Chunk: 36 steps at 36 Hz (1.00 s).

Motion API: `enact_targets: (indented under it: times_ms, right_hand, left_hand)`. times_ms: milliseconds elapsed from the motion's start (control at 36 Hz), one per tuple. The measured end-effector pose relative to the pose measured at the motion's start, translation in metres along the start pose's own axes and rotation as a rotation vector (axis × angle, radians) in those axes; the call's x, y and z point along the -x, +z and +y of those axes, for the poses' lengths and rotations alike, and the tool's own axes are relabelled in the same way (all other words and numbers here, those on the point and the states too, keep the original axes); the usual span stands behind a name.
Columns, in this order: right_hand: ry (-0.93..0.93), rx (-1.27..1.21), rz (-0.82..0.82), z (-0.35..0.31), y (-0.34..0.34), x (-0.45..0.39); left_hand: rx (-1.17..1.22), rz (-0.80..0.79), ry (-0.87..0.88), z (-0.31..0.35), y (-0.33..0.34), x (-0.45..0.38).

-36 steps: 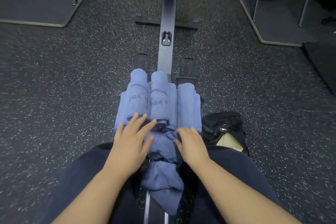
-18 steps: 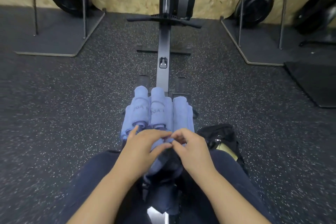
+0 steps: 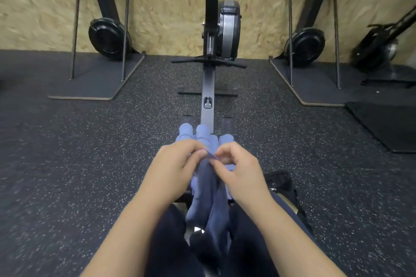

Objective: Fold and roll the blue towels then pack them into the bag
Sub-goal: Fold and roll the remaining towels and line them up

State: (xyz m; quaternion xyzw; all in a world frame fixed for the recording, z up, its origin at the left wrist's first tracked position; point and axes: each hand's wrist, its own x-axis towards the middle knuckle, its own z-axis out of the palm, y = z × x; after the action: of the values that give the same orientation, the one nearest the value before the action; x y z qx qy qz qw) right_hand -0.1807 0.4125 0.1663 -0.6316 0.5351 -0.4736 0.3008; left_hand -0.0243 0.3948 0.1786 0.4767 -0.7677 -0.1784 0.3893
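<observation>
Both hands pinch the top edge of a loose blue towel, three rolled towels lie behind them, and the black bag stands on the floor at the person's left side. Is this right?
One detail is wrong: the black bag stands at the person's right side, as the head view shows. The rest holds: left hand and right hand pinch the loose blue towel, with three rolled towels behind.

Your single head camera is looking forward and down, close over your fingers (image 3: 203, 155), facing the wall (image 3: 157, 7) beyond.
</observation>
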Motion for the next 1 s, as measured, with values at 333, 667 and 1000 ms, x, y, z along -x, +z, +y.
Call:
enact_targets:
  times_ms: [333,667,1000]
  right_hand:
    - [-0.175,0.167,0.156,-0.036,-0.022,0.000]
    - [-0.052,0.213,0.289,-0.044,-0.057,0.001]
    - [-0.137,0.084,0.275,-0.110,-0.056,0.015]
  left_hand:
    - [0.063,0.264,0.078,0.056,-0.073,0.012]
    - [0.180,0.559,0.087,0.097,-0.118,0.011]
    - [0.129,0.149,0.038,0.114,-0.100,0.018]
